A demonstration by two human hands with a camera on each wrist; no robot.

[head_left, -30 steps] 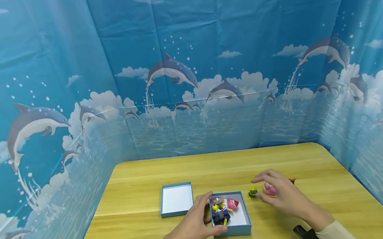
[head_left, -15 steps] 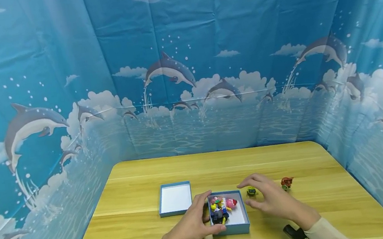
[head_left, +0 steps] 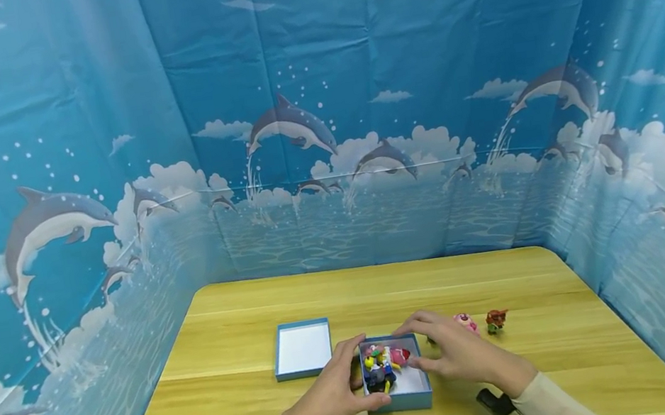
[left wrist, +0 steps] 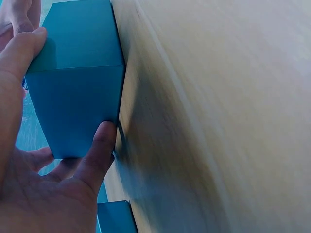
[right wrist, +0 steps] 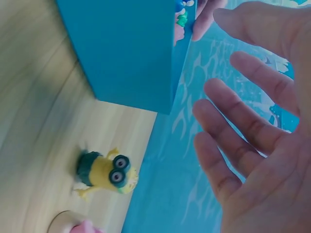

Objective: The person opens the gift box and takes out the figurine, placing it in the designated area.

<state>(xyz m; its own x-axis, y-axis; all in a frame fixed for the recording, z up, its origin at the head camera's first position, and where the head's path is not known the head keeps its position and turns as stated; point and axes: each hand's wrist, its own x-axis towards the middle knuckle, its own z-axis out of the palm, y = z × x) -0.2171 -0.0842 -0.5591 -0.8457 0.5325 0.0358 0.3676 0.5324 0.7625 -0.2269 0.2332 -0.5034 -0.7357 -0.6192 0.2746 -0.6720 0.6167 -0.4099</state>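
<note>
A blue open-topped box (head_left: 408,402) stands on the table, with several small toy figures (head_left: 378,367) heaped in its left part. My left hand (head_left: 329,393) grips the box's left side, its thumb along the near wall; the left wrist view shows the fingertips on the blue walls (left wrist: 80,104). Over the box's right edge hovers my right hand (head_left: 457,352), fingers spread and relaxed, holding nothing. In the right wrist view a yellow minion figure (right wrist: 104,172) stands beside the box; from the head, my right hand mostly hides it.
A shallow blue lid with a white inside (head_left: 304,348) lies left of the box. Beyond my right hand stand a pink figure (head_left: 466,322) and a reddish-brown figure (head_left: 496,321). A dolphin-print curtain (head_left: 334,221) surrounds the table's far sides.
My right hand has moved left, from in front of the pink figure to the box's right edge. The minion has become mostly hidden behind it. My left hand keeps its hold.
</note>
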